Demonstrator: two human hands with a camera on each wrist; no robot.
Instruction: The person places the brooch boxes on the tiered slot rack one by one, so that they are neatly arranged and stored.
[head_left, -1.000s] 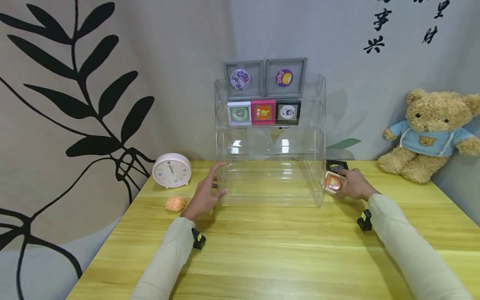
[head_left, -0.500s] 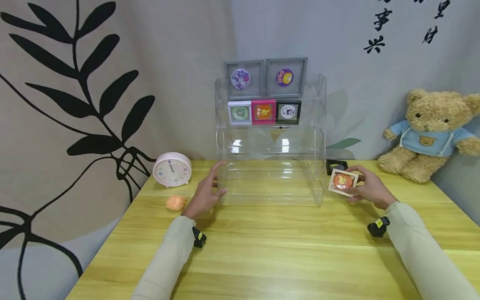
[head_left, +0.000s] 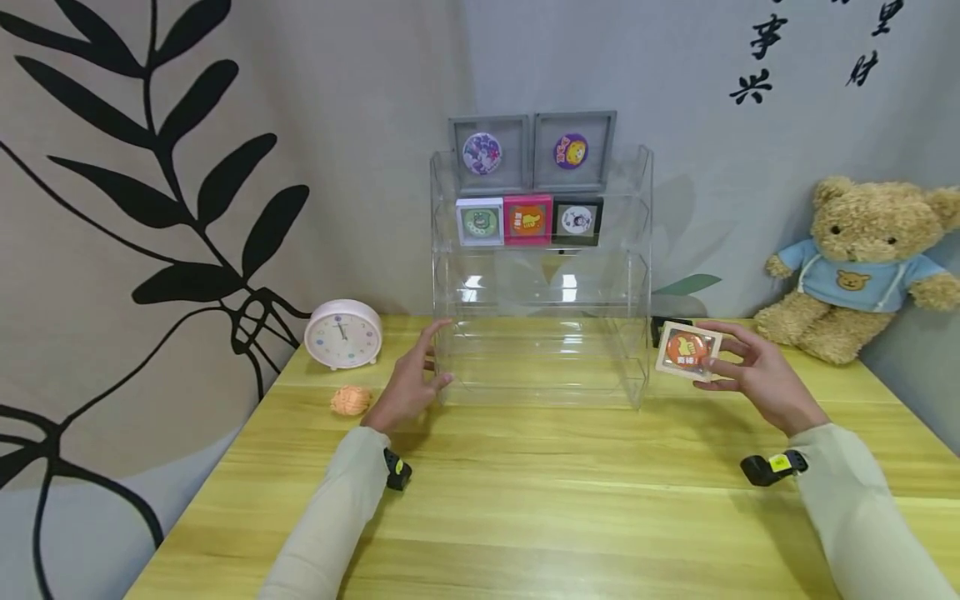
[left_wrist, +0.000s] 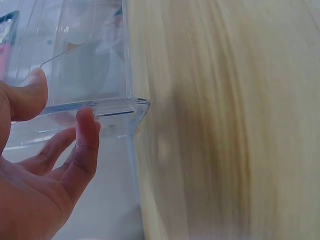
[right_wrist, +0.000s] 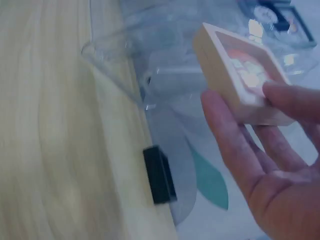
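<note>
A clear acrylic tiered display rack stands on the table. My left hand is at its left side; the left wrist view shows the thumb and fingers on opposite sides of the clear side panel, gripping it. My right hand holds a small cream-framed display box, with a round orange badge inside, raised just right of the rack. In the right wrist view, its thumb lies on the front and fingers support it from behind and below. A black display box stands behind, partly hidden in the head view.
Two grey frames with round badges fill the rack's top tier. Below them sit white, pink and black boxes. A pink clock and orange ball-like object stand left; a teddy bear sits right.
My right hand has picked up the cream-framed box from beside the black one, drawn it right and tilted it up to face the camera. The left hand has stayed at the rack.
</note>
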